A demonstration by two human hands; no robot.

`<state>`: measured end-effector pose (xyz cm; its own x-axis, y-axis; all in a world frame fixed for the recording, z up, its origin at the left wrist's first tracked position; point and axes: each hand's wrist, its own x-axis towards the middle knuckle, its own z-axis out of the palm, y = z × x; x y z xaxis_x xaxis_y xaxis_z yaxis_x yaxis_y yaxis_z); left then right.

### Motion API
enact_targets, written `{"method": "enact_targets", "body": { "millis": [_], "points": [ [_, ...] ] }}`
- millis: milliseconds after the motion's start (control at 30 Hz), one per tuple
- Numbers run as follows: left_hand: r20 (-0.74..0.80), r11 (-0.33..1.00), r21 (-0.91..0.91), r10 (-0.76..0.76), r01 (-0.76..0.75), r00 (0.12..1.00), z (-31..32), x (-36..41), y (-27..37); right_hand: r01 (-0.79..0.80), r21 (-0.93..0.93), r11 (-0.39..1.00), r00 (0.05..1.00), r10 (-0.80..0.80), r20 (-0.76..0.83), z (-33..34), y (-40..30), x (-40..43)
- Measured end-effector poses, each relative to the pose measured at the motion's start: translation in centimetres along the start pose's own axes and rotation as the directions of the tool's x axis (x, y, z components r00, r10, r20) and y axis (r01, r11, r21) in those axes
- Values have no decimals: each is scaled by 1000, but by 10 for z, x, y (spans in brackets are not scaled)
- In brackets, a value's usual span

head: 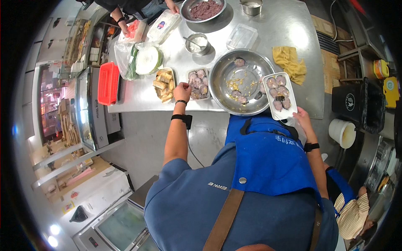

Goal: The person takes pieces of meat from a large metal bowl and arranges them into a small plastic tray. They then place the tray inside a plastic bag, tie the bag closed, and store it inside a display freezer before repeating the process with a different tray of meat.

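Note:
My right hand [302, 116] grips the lower right corner of a white foam tray [292, 100]. Several greyish-pink meat pieces and a small dark item lie in it. The tray is tilted over the right rim of a large steel basin [216, 78]; a clear plastic bag [301, 131] hangs by this hand. In the basin are a few meat pieces [239, 62] and yellow chopped bits. My left hand [182, 93], fingers curled, is at the left edge of a second tray of meat pieces [197, 82]. Whether it pinches anything is hidden. Left of it stands a tray of golden-brown fried pieces [163, 82].
On the steel table [301, 18] are a yellow cloth [287, 61], a clear plastic box [241, 36], a steel bowl of white paste [198, 44], a cut winter melon [147, 59] and a red basket [108, 83]. Across it, another person's hand [125, 29] touches pinkish-red food.

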<state>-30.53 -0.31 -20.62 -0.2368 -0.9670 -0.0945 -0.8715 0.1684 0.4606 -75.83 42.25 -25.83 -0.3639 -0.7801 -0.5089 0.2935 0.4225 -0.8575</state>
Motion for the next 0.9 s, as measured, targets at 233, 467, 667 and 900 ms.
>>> {"method": "enact_targets", "body": {
  "millis": [233, 467, 667, 900],
  "points": [
    [-179, 952, 295, 137, -80, 974, 25, -15, -5, -12, 3, 1000, 1000, 12, 16, 1, -13, -3],
    [-245, 931, 365, 123, -25, 962, 17, -9, 3, -33, -17, 999, 999, 34, 6, 5, -22, -9],
    [-57, 912, 334, 272, -238, 961, 13, 36, 23, -11, -77, 997, 1000, 10, -15, 9, -27, -13],
    [265, 785, 559, 137, -268, 955, 9, 60, 32, 66, -89, 994, 998, -67, -11, 13, -23, -11]
  ]
}}
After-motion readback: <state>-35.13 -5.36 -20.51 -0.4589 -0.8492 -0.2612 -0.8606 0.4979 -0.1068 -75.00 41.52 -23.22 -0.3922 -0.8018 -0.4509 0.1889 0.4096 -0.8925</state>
